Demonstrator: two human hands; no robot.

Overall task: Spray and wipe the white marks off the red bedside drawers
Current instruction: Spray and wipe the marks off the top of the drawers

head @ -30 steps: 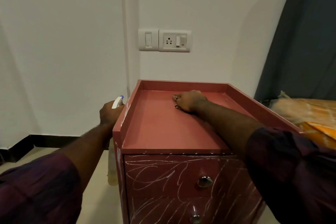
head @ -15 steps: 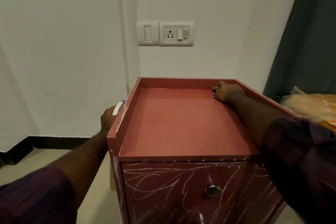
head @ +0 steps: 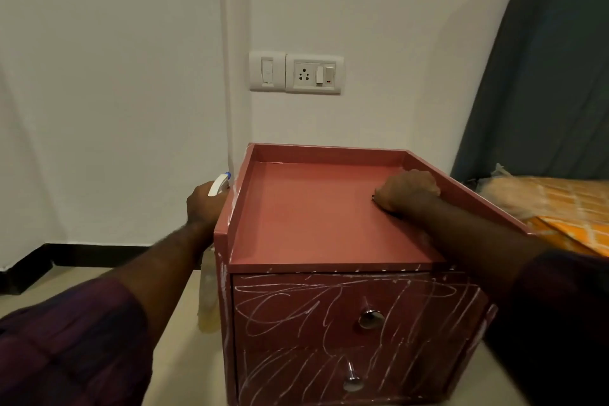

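Note:
The red bedside drawers (head: 313, 217) stand against the white wall, their top a shallow tray. White scribbles cover the upper drawer front (head: 296, 306), the lower drawer front (head: 290, 376) and the left front edge. My right hand (head: 407, 189) rests on the tray's right side beside the rim, fingers curled over a small dark cloth (head: 373, 197) that barely peeks out. My left hand (head: 202, 204) grips a spray bottle (head: 220, 184) with a white head and blue nozzle, just left of the cabinet. The bottle's pale body hangs below my forearm.
A switch and socket plate (head: 313, 74) sits on the wall above the cabinet. A bed with an orange cover (head: 566, 208) and a blue-grey headboard (head: 543, 76) touches the right side. Black skirting (head: 66, 254) and beige floor lie to the left.
My right hand swept from the middle of the tray to its back right corner, then came a little forward along the right rim. The left hand stayed beside the cabinet with the bottle.

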